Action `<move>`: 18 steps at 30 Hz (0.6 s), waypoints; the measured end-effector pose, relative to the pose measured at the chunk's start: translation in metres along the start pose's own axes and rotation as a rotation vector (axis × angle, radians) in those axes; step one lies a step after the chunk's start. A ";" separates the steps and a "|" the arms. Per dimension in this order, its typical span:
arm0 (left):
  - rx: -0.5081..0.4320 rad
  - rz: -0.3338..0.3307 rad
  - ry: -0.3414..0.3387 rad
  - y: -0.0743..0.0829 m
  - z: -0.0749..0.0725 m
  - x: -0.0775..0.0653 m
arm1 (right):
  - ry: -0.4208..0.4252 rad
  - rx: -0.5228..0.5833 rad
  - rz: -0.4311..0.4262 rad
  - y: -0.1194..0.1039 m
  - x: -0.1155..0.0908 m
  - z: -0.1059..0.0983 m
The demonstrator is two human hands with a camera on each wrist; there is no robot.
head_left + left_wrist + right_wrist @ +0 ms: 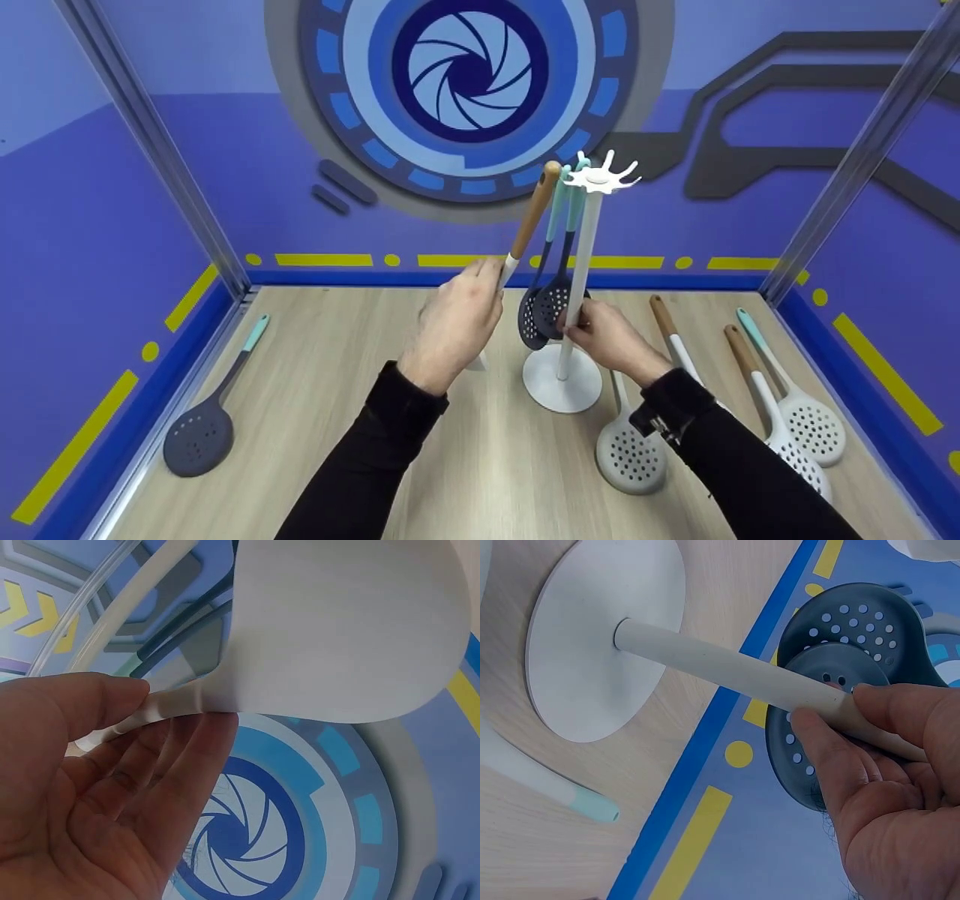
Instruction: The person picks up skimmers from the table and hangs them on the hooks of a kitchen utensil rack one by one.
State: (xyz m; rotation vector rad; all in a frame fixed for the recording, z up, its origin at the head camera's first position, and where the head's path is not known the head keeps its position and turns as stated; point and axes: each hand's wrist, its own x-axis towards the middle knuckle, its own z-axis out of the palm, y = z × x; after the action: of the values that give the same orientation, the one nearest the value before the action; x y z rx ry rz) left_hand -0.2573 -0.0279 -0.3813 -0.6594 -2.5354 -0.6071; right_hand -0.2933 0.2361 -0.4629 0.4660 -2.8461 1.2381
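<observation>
My left hand grips a white spatula by its pale neck. Its wooden handle leans up beside the stand's top, and its broad solid blade fills much of the left wrist view. My right hand holds the pole of a white utensil stand with thumb and fingers, low above the round base. The stand's crown of hooks points outward at the top. Dark perforated skimmers with teal handles hang on its far left side, partly behind the pole and my right fingers.
A dark slotted turner lies at the table's left. Right of the stand lie a grey skimmer, a white skimmer with a wooden handle, a light one with a teal handle, and another wooden handle. Metal-framed printed walls surround the table.
</observation>
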 end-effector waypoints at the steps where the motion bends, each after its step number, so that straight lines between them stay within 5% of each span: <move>1: 0.000 0.001 -0.002 0.001 0.000 0.000 | -0.001 0.002 0.000 0.000 0.000 0.000; 18: 0.014 0.035 0.015 0.006 0.006 0.004 | -0.006 0.005 0.012 -0.001 -0.001 0.001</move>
State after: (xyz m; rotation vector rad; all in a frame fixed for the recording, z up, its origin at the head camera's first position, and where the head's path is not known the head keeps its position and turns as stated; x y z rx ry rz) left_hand -0.2589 -0.0187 -0.3823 -0.6907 -2.5060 -0.5796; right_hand -0.2924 0.2351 -0.4631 0.4546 -2.8555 1.2478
